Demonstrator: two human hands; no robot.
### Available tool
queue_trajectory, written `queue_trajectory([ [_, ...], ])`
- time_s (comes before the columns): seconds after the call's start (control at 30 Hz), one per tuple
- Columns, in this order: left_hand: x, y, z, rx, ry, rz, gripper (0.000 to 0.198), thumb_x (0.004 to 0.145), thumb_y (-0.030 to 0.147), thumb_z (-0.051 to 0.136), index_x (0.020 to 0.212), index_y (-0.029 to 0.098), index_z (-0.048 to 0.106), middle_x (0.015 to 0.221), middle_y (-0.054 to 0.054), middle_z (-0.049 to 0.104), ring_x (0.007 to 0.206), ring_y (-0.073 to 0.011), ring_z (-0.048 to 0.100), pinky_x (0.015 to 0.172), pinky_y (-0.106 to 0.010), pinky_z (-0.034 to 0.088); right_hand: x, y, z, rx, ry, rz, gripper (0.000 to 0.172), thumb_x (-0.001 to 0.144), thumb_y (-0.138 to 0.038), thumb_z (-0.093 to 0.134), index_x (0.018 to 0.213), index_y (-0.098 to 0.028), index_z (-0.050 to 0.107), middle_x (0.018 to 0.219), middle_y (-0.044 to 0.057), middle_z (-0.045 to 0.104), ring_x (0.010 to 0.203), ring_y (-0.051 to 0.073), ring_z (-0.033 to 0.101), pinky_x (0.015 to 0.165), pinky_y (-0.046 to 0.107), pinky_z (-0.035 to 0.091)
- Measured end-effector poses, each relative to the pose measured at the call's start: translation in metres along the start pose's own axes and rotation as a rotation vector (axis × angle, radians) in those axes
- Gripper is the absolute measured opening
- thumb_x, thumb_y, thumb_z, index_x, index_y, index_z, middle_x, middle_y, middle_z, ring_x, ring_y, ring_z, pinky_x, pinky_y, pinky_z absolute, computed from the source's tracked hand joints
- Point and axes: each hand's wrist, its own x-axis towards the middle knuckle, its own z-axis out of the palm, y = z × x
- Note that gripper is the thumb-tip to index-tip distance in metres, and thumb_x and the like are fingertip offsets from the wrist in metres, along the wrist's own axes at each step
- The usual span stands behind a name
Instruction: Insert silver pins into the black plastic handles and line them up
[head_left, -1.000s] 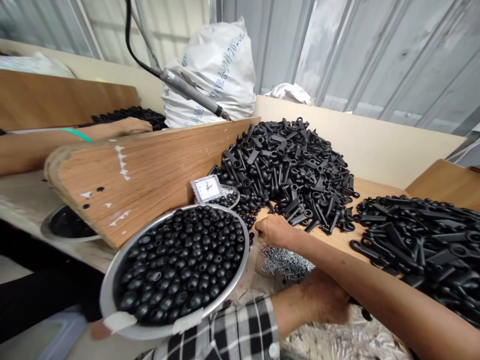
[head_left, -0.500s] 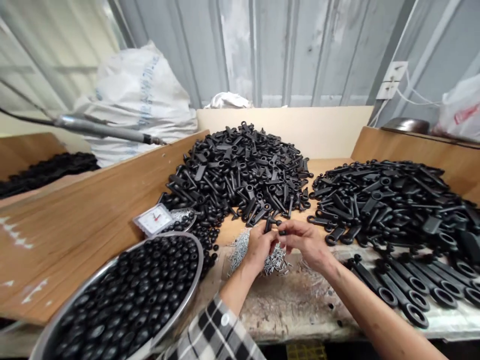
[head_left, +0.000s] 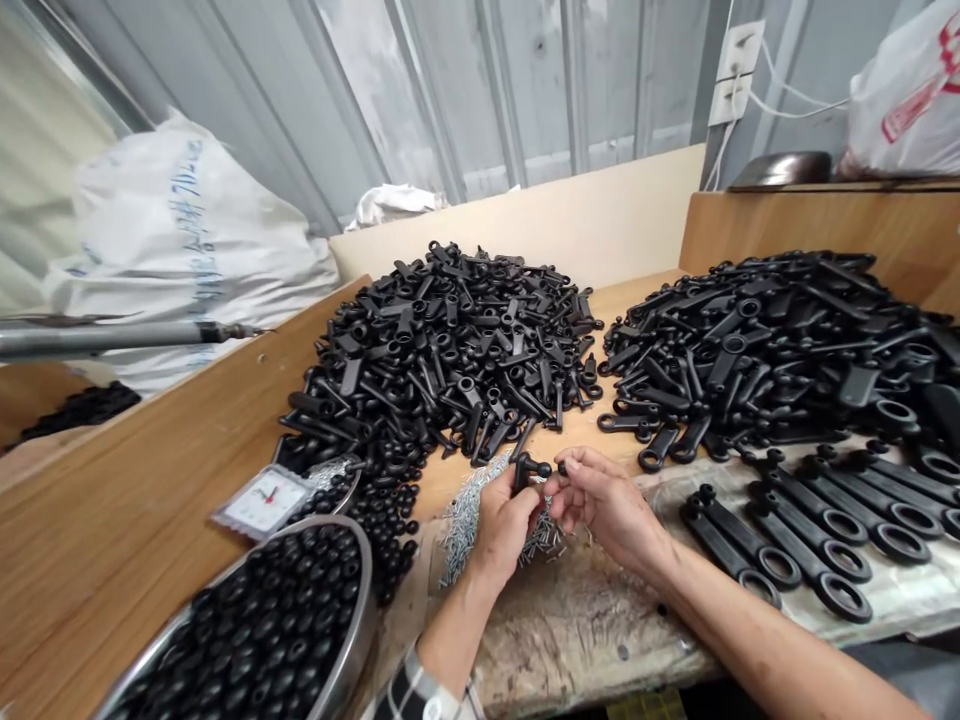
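My left hand [head_left: 504, 515] is closed round a black plastic lever [head_left: 525, 468], whose rounded knob end points right toward my other hand. My right hand [head_left: 600, 500] pinches a small black bead [head_left: 562, 467] between thumb and forefinger, just right of that knob. Its other fingers curl below. Beneath both hands lies a heap of small silver screws or pins [head_left: 469, 520]; their exact kind is too small to tell. Similar black levers form a large pile [head_left: 457, 350] behind the hands.
A metal basin [head_left: 364, 600] of black beads stands at the lower left, by a small white clock [head_left: 264, 500]. Another lever pile [head_left: 750, 350] lies right, with ring-ended levers [head_left: 810, 550] in a row before it. A powered screwdriver [head_left: 135, 338] hangs at left.
The view has tilted and shifted right. My hands have drawn slightly apart, so the lever's knob and the small bead show more clearly. Both hands keep their hold.
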Motion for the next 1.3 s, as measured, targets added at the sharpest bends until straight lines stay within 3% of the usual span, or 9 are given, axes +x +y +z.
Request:
queue_trajectory([
  [0.43, 0.000, -0.005, 0.003, 0.068, 0.078, 0.031, 0.008, 0.066, 0.022, 0.056, 0.069, 0.014, 0.054, 0.046, 0.006, 0.044, 0.038, -0.0041, 0.034, 0.039, -0.016, 0.025, 0.000, 0.008, 0.002, 0.021, 0.101, -0.032, 0.028, 0.068, -0.037, 0.068, 0.077, -0.015, 0.054, 0.059, -0.002, 0.055, 0.047, 0.009, 0.050, 0.041, 0.018, 0.036],
  [0.73, -0.006, 0.002, 0.009, -0.146, -0.051, -0.080, 0.021, 0.065, 0.029, 0.059, 0.077, 0.012, 0.057, 0.055, 0.000, 0.053, 0.040, -0.0067, 0.041, 0.035, -0.017, 0.025, 0.002, 0.005, -0.004, 0.125, 0.078, 0.014, 0.029, 0.070, -0.032, 0.067, 0.091, -0.016, 0.056, 0.063, 0.000, 0.058, 0.052, 0.011, 0.054, 0.044, 0.019, 0.039],
  [0.93, -0.002, 0.002, 0.003, -0.376, -0.114, -0.180, 0.033, 0.071, 0.042, 0.052, 0.075, 0.010, 0.056, 0.065, -0.005, 0.057, 0.044, -0.0090, 0.045, 0.040, -0.021, 0.031, 0.002, 0.004, -0.004, 0.025, 0.097, 0.025, 0.028, 0.070, -0.039, 0.065, 0.067, -0.016, 0.048, 0.060, -0.002, 0.055, 0.041, 0.006, 0.044, 0.034, 0.015, 0.021],
  [1.0, 0.001, 0.001, 0.003, -0.459, -0.086, -0.192, 0.033, 0.072, 0.042, 0.052, 0.084, 0.011, 0.056, 0.069, -0.004, 0.058, 0.051, -0.0095, 0.049, 0.043, -0.020, 0.033, 0.000, 0.007, -0.003, -0.091, 0.115, 0.028, 0.030, 0.070, -0.038, 0.065, 0.063, -0.017, 0.045, 0.053, -0.004, 0.051, 0.036, 0.005, 0.037, 0.033, 0.016, 0.017],
  [1.07, 0.002, 0.001, 0.003, -0.541, -0.061, -0.176, 0.033, 0.073, 0.041, 0.054, 0.091, 0.013, 0.056, 0.074, -0.003, 0.060, 0.058, -0.0088, 0.051, 0.047, -0.018, 0.034, -0.002, 0.010, 0.000, -0.303, 0.110, -0.046, 0.027, 0.070, -0.039, 0.064, 0.066, -0.017, 0.048, 0.051, -0.005, 0.049, 0.036, 0.006, 0.035, 0.035, 0.018, 0.020],
  [1.13, 0.001, 0.002, 0.003, -0.602, -0.064, -0.169, 0.034, 0.073, 0.042, 0.057, 0.091, 0.013, 0.057, 0.081, -0.004, 0.060, 0.061, -0.0082, 0.051, 0.052, -0.018, 0.037, -0.007, 0.013, 0.004, -0.660, 0.115, -0.168, 0.025, 0.069, -0.040, 0.064, 0.074, -0.018, 0.056, 0.056, -0.003, 0.053, 0.044, 0.009, 0.042, 0.043, 0.020, 0.028],
  [1.2, -0.001, 0.004, 0.002, -0.627, -0.081, -0.175, 0.036, 0.073, 0.044, 0.058, 0.090, 0.012, 0.059, 0.087, -0.005, 0.060, 0.060, -0.0076, 0.050, 0.056, -0.020, 0.040, -0.012, 0.014, 0.009, -1.092, 0.163, -0.239, 0.033, 0.067, -0.041, 0.065, 0.091, -0.020, 0.060, 0.063, 0.000, 0.059, 0.055, 0.013, 0.050, 0.051, 0.023, 0.032],
  [1.3, -0.005, 0.004, 0.002, -0.598, -0.075, -0.153, 0.037, 0.073, 0.045, 0.059, 0.092, 0.013, 0.060, 0.094, -0.005, 0.060, 0.068, -0.0088, 0.052, 0.060, -0.019, 0.041, -0.019, 0.011, 0.015, -1.539, 0.231, -0.211, 0.048, 0.069, -0.041, 0.063, 0.113, -0.022, 0.054, 0.069, 0.003, 0.062, 0.060, 0.019, 0.054, 0.054, 0.026, 0.031],
])
